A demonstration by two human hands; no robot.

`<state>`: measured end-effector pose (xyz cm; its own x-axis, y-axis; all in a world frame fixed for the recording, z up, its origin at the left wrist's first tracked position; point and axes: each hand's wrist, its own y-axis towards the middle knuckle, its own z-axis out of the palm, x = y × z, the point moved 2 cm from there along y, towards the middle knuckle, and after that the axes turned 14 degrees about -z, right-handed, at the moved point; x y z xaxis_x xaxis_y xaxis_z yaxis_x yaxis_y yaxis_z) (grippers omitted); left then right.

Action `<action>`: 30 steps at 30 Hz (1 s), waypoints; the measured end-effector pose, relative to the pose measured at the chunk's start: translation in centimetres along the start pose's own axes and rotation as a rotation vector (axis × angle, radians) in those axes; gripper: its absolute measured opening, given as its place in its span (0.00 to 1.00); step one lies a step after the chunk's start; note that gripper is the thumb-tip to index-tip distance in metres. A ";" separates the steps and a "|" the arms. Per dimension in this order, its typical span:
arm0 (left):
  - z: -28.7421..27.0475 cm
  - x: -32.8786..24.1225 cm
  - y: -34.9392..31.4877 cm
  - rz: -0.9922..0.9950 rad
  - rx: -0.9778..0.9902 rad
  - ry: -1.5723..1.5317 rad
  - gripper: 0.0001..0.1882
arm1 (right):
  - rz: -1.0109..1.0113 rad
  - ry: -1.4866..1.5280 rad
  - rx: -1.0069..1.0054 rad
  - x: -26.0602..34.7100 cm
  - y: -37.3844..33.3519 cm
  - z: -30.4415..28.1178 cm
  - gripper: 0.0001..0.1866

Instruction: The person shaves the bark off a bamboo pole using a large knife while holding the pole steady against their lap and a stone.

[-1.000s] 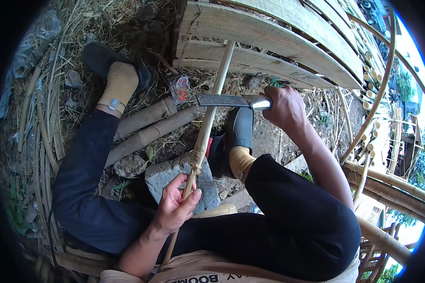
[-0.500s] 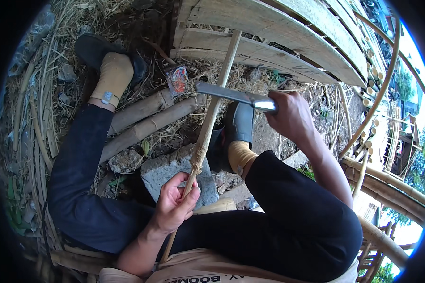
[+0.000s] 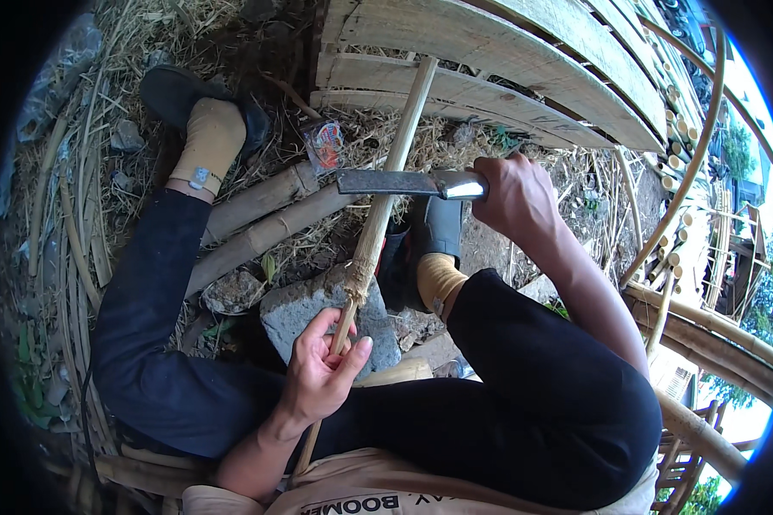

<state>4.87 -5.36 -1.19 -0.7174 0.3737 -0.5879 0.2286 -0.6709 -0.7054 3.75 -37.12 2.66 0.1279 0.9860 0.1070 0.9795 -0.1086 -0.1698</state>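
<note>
My left hand [image 3: 322, 369] is closed around the lower part of a bamboo strip [image 3: 371, 245]. The strip slants up and away from me, with a rough, frayed node just above my fingers and its lower end at my shirt. My right hand [image 3: 515, 193] grips the handle of a machete [image 3: 386, 183], a broad, dark blade with a shiny metal collar. The blade lies crosswise at the strip, above the node; whether its edge is biting into the strip I cannot tell. Behind the strip's node sits a rough grey concrete block [image 3: 292, 313].
A slatted wooden pallet [image 3: 489, 51] stands at the far side. Two bamboo poles [image 3: 270, 219] lie on the straw-covered ground, with a torn colourful wrapper [image 3: 325, 144] by their ends. Stacked bamboo [image 3: 677, 163] and a bamboo railing [image 3: 704, 330] are at the right. My bent legs frame the work.
My right hand has brought the machete slightly down and to the left along the strip, and the blade now lies more level. My left hand and the strip have barely moved.
</note>
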 end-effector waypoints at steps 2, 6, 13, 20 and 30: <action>0.0 0.0 -0.1 0.004 -0.008 0.012 0.11 | 0.015 -0.028 -0.047 -1.2 0.5 0.4 0.06; 0.0 0.0 -0.1 0.001 -0.007 0.001 0.11 | 0.024 -0.081 -0.043 -1.5 0.8 -0.3 0.05; 0.1 -0.1 0.0 -0.055 0.067 -0.101 0.10 | 0.228 -0.127 -0.104 -5.3 0.2 -1.5 0.09; -0.2 0.9 0.1 -0.042 0.063 -0.105 0.08 | 0.036 -0.018 0.004 -2.3 -1.5 0.3 0.04; -0.2 0.4 0.1 -0.108 0.103 -0.251 0.08 | -0.105 0.144 0.076 1.6 -2.0 0.2 0.07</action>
<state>4.77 -5.15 -1.52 -0.8773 0.2849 -0.3863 0.0833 -0.7022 -0.7071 2.00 -35.31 2.97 0.0519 0.9624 0.2666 0.9747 0.0094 -0.2234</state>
